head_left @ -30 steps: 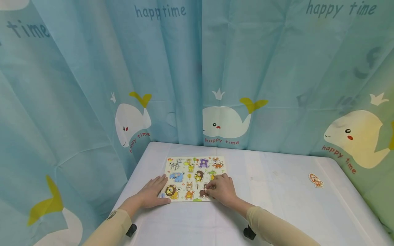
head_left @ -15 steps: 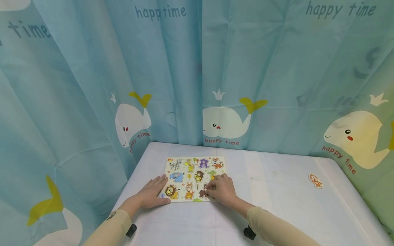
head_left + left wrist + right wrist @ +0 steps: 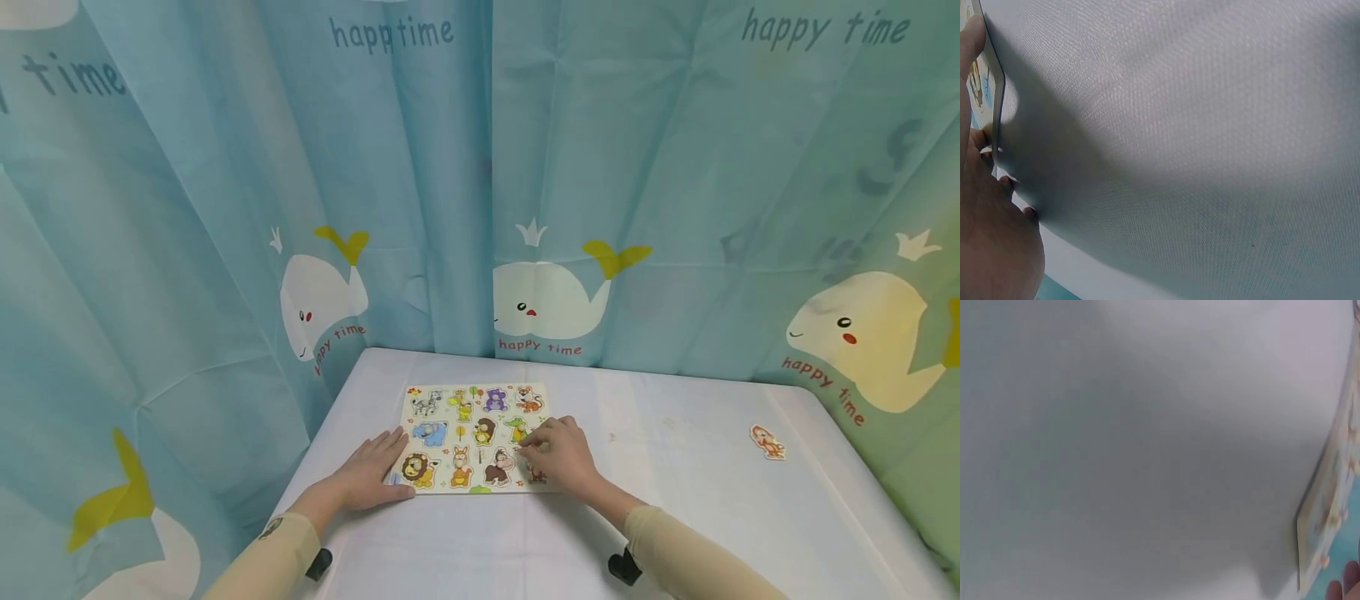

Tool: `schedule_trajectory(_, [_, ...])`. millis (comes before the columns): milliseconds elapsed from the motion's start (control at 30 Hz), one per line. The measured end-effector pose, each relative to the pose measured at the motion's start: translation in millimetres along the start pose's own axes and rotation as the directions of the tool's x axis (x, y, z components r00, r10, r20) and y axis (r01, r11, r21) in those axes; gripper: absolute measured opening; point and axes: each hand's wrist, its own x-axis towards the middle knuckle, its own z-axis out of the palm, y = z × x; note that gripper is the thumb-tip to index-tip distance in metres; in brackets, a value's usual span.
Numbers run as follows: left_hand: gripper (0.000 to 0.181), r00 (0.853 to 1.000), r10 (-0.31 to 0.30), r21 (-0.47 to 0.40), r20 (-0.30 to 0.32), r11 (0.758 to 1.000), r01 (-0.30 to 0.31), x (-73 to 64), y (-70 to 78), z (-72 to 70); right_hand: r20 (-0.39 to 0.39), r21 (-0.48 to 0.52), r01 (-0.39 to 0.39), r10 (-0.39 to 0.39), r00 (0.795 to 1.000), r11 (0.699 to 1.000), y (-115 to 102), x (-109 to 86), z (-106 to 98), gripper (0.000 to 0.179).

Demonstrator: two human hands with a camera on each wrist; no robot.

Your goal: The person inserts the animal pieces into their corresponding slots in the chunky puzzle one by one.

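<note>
The animal puzzle board (image 3: pixel 480 454) lies on the white table in the head view. Animal pieces with knobs sit in it, among them a lion (image 3: pixel 416 469), a kangaroo (image 3: pixel 461 467) and a gorilla (image 3: pixel 498 468). My left hand (image 3: pixel 369 471) rests with extended fingers on the board's left edge. Over the right edge is my right hand (image 3: pixel 564 454), its fingers loosely bent near the crocodile (image 3: pixel 518 429); I see nothing held in it. Partly under that hand is a brown monkey picture (image 3: pixel 536 472) on the board. A loose monkey piece (image 3: pixel 768 442) lies at the far right.
A white cloth covers the table (image 3: pixel 675 500). Blue curtains (image 3: pixel 427 167) printed with whales stand behind and beside it. The left wrist view is mostly cloth, with the board's edge (image 3: pixel 999 106) at its left side.
My right hand has let go of the gorilla piece and moved a little to the right, uncovering the gorilla and part of the monkey picture. The left hand has stayed in place.
</note>
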Motion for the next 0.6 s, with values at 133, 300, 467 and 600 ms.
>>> schedule_trajectory(133, [0.100, 1.000, -0.005, 0.005, -0.003, 1.000, 0.005, 2.0, -1.4, 1.8, -0.034, 0.008, -0.056, 0.056, 0.998, 0.998, 8, 4.5, -11, 0.005])
schedule_trajectory(300, [0.100, 1.000, -0.008, 0.005, 0.000, 1.000, 0.008, 2.1, -1.8, 2.0, -0.058, 0.025, -0.071, 0.072, 0.996, 0.997, 13, 4.9, -25, 0.007])
schedule_trajectory(467, [0.100, 1.000, -0.013, 0.007, -0.002, 1.000, 0.013, 3.4, -2.8, 3.3, -0.083, 0.033, -0.063, 0.065, 0.994, 0.997, 18, 4.9, -32, 0.009])
schedule_trajectory(600, [0.100, 1.000, -0.006, 0.007, -0.004, 1.000, 0.006, 2.9, -3.5, 3.3, -0.086, 0.029, -0.063, 0.066, 0.994, 0.998, 21, 6.0, -34, 0.010])
